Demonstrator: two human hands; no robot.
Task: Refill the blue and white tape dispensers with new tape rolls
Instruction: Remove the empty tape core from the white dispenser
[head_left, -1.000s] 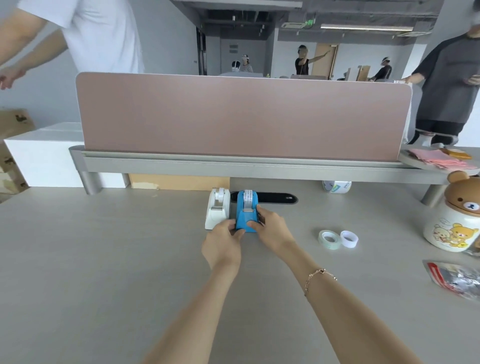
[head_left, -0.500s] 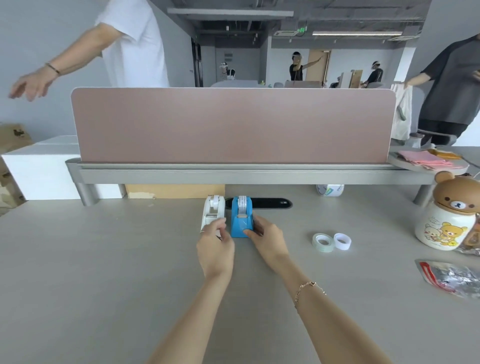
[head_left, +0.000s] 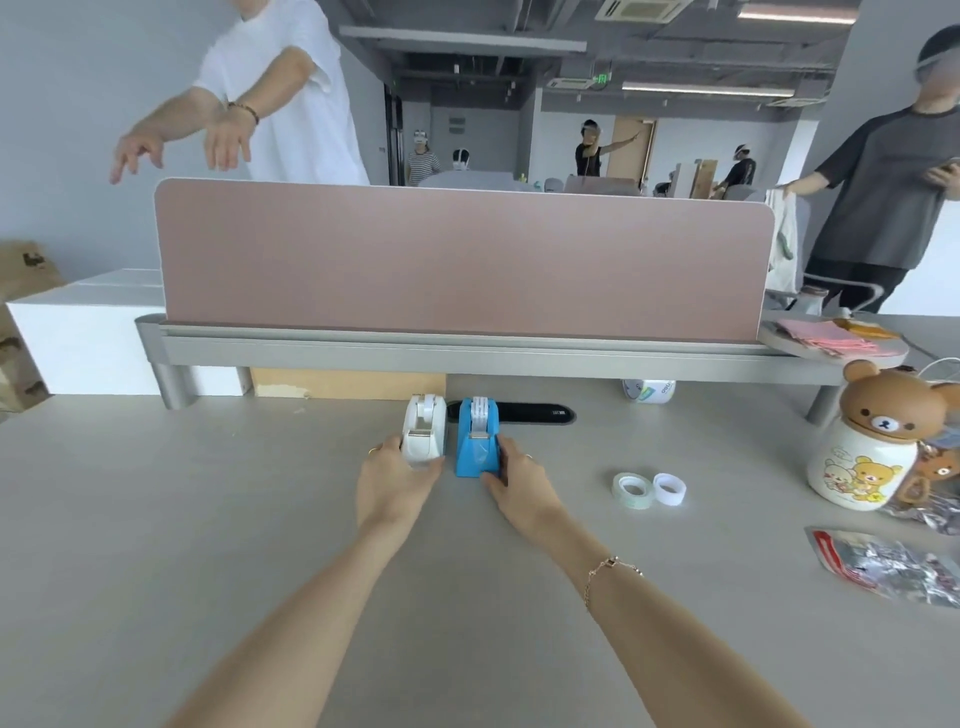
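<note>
Grey desk (head_left: 156, 545): dispensers (head_left: 425, 434), tape rolls (head_left: 648, 489), jar (head_left: 857, 467).

— Can you read any writing here?
— Hardly. The tape roll (head_left: 649, 391) under the shelf has printed letters, too blurred to make out. The green ceiling sign (head_left: 601, 79) and the foil packet (head_left: 888, 566) show print, but neither is legible.

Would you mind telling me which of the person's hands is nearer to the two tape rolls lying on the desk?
Right. The right hand grips the blue dispenser, with the rolls lying off to its right. The left hand holds the white dispenser, farther from them.
</note>
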